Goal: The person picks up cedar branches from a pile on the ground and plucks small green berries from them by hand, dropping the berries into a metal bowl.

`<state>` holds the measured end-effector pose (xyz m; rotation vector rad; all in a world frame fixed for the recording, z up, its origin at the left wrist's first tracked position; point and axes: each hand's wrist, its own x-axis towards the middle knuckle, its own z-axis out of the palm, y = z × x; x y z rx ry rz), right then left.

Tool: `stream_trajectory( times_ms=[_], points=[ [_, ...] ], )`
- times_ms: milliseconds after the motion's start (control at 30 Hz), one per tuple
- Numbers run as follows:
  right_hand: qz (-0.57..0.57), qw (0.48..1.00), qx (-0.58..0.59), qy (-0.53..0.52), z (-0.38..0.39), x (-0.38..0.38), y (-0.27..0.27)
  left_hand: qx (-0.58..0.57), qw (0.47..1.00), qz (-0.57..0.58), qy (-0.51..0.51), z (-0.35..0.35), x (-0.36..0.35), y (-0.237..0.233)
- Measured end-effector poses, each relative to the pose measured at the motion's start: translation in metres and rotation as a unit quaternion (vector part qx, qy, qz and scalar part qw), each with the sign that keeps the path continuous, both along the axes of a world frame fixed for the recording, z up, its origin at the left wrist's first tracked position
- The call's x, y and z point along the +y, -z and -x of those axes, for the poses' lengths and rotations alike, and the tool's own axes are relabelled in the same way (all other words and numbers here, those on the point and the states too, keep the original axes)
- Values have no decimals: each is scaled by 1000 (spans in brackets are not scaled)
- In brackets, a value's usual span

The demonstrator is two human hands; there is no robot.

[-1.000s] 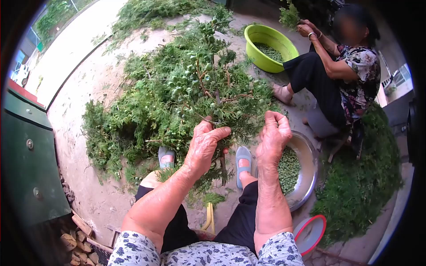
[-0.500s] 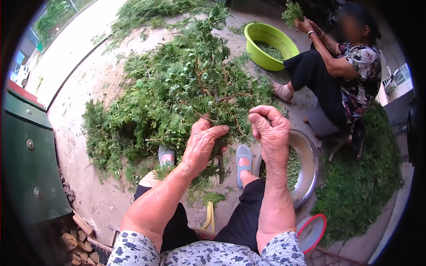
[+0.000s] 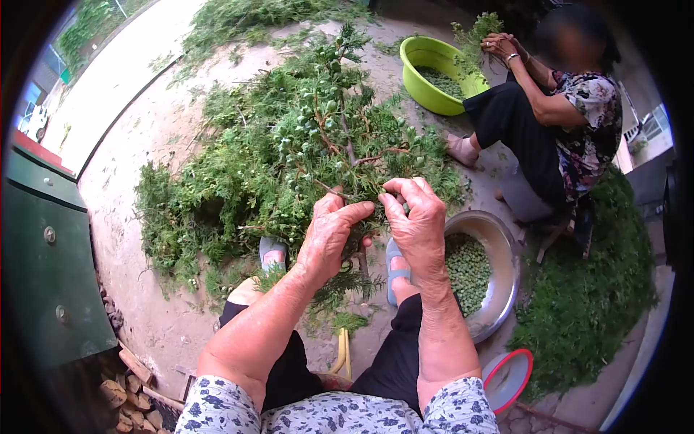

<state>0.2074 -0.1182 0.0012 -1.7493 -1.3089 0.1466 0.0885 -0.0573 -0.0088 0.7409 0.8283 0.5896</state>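
My left hand [image 3: 332, 231] is closed around the woody stem of a conifer branch [image 3: 348, 137], which stands upright between my knees. Flat green needles and clusters of small round green cones [image 3: 307, 119] cover it. Just right of that grip, my right hand [image 3: 416, 217] pinches at the branch's foliage with thumb and fingertips together. Something small and greenish shows between its fingers, too hidden to name. A metal basin [image 3: 506, 271] with many picked green cones [image 3: 466, 271] stands below and right of my right hand.
A heap of cut branches [image 3: 210, 195] lies ahead. A lime-green tub [image 3: 416, 87] stands beyond, beside a seated person [image 3: 571, 108] holding a sprig [image 3: 477, 36]. More greenery [image 3: 585, 296] is piled right. A red-rimmed container [image 3: 510, 380], firewood [image 3: 130, 401] and a green panel [image 3: 54, 267] are near.
My right hand has moved left and down from beside the branch to its foliage, near my left hand. The left hand keeps its grip. The other person's sprig has dropped lower, nearer the tub.
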Motion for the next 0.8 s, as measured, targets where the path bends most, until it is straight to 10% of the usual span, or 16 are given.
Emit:
stream_trajectory(
  times_ms=[367,567,633,800],
  points=[
    [26,995,58,-75,14,-5,-4,57,997,-28,-51,-2,-2,13],
    [56,946,303,-99,3,-8,-3,40,997,-49,-43,-4,-2,12],
    [56,798,589,-119,-6,-14,-4,30,998,-45,-41,-2,-1,6],
    [-42,725,676,-123,-16,-14,-7,12,998,-50,-25,0,1,2]
  ],
)
